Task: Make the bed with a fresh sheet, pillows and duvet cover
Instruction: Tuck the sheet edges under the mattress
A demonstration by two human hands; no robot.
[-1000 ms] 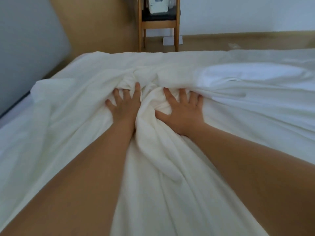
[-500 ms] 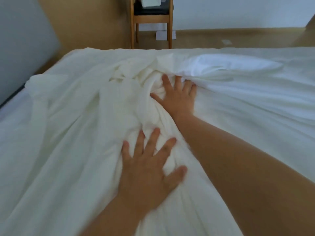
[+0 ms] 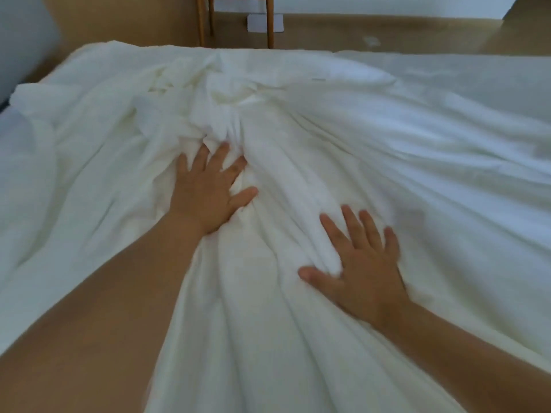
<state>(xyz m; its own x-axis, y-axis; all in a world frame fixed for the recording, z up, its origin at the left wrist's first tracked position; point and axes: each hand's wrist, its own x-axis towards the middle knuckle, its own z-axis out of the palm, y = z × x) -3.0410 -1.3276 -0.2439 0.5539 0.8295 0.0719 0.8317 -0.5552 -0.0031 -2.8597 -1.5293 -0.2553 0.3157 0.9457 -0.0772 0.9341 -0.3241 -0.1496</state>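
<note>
left hand (image 3: 208,189) forward now, right hand (image 3: 365,266) back, rumpled white sheet (image 3: 268,347)

On my feed, wooden chair legs (image 3: 270,28) stand on the brown floor (image 3: 417,31), a small white object (image 3: 256,22) (too blurred to name) between them; grey panel (image 3: 24,40) far left.

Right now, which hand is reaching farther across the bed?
The left hand: its fingertips press into the bunched-up white sheet, while the right hand lies flat, closer to the person.
</note>
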